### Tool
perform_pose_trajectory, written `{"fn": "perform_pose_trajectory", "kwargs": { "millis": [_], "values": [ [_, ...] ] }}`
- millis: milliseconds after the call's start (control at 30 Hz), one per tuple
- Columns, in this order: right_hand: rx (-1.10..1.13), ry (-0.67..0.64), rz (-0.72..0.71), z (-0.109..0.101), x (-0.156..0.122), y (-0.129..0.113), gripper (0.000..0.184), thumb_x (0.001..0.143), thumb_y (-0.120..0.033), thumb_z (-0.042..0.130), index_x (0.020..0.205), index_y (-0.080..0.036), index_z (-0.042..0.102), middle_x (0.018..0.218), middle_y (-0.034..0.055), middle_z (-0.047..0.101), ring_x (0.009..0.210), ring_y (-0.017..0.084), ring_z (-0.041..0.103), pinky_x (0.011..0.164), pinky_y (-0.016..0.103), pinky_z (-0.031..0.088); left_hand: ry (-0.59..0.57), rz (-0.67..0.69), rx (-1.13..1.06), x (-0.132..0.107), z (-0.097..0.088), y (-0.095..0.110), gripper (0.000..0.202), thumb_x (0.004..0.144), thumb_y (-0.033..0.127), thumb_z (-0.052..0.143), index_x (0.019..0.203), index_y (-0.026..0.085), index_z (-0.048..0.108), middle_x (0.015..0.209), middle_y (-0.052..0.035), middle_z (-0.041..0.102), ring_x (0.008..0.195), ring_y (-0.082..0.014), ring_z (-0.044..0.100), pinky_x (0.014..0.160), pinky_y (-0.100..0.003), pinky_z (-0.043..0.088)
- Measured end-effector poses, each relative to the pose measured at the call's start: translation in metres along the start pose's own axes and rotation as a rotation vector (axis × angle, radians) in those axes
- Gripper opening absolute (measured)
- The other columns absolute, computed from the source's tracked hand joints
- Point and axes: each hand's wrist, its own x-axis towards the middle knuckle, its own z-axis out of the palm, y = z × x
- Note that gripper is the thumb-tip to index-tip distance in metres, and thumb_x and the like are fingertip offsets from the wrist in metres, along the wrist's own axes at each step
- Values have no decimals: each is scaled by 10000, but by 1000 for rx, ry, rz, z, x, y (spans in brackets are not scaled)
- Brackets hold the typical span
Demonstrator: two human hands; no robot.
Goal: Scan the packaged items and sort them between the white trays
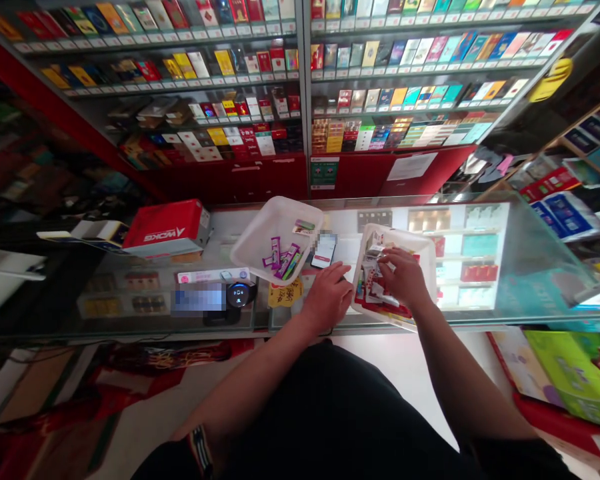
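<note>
My left hand (pixel 329 293) rests on the glass counter (pixel 505 293) against the left rim of a white tray (pixel 423 243), its fingers curled at the tray's edge. My right hand (pixel 404 275) is inside that tray, fingers pinched on small red-and-white packets (pixel 375 288) that fill it. A second white tray (pixel 260 233) lies to the left, holding purple and green sachets (pixel 283 259). Between the trays lies a phone (pixel 324 251).
A red box (pixel 167 227) sits at the counter's left, a small round black device (pixel 240 293) near the front edge, a yellow tag (pixel 285 293) beside it. Shelves of cigarette packs (pixel 300 73) fill the wall behind. Boxes of goods (pixel 570 373) stand on the floor at right.
</note>
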Motion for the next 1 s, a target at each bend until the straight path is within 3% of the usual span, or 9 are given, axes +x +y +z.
{"fn": "perform_pose_trajectory", "kwargs": {
  "millis": [300,633,833,1000],
  "values": [
    [38,-57,-75,49,57,-51,193,923,-263,603,860,-219,780,1164,136,790,1217,337,659,1134,569,469,77,-217,17,-25,-45,-66,146,986,209,648,1016,215,790,1444,-127,685,1409,-276,600,1231,-532,470],
    [56,-190,-121,101,108,-101,177,907,-214,618,851,-215,786,1118,120,794,1151,316,674,1124,521,471,136,-507,49,-38,-94,-140,147,968,245,657,951,199,795,1317,-117,750,1272,-264,678,1184,-436,502],
    [3,-293,-168,137,133,-131,192,908,-177,606,831,-194,780,1021,130,787,1064,299,677,1073,454,485,46,-597,88,-34,-105,-168,142,953,258,658,948,205,789,1220,-110,776,1195,-266,705,1132,-408,524],
    [-96,-439,-165,168,147,-161,203,919,-154,593,901,-165,795,1069,139,799,1079,285,693,1074,400,477,-77,-685,89,-24,-105,-179,276,951,299,666,1183,172,745,1204,-142,786,1141,-296,730,1043,-399,550]
  ]
}}
